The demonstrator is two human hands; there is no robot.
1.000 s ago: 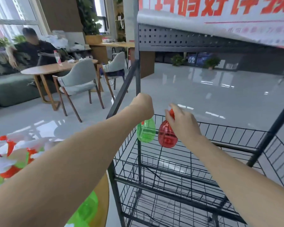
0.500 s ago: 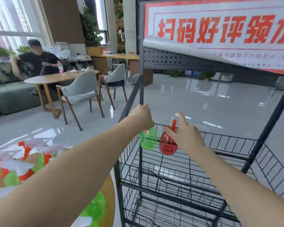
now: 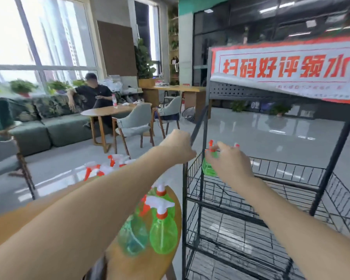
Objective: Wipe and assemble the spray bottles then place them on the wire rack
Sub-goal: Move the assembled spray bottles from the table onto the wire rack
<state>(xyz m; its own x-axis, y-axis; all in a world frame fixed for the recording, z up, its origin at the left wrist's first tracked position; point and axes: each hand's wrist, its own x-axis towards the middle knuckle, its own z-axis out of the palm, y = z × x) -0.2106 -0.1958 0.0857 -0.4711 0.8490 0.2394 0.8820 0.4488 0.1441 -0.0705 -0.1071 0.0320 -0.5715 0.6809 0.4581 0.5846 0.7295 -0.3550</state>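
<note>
A green spray bottle (image 3: 208,170) with a red trigger stands at the left end of the black wire rack's (image 3: 291,169) top basket. My right hand (image 3: 229,165) reaches over the basket rim, and its fingers curl at this bottle's neck. The red spray bottle is hidden behind that hand; only a small red tip (image 3: 237,145) shows above it. My left hand (image 3: 179,146) is curled in a fist at the rack's left corner, by the slanted bar. Its fingers are hidden, so I cannot see whether it holds anything.
Two green spray bottles (image 3: 163,234) with white heads stand on a round wooden table (image 3: 150,266) left of the rack, with several more bottles (image 3: 101,168) behind my left arm. A red-lettered sign (image 3: 287,67) tops the rack. A person (image 3: 93,93) sits on a far sofa near chairs (image 3: 133,122).
My view has risen and pulled back. My left hand has come off the green bottle toward the rack's corner. My right hand now covers the red bottle and reaches the green one.
</note>
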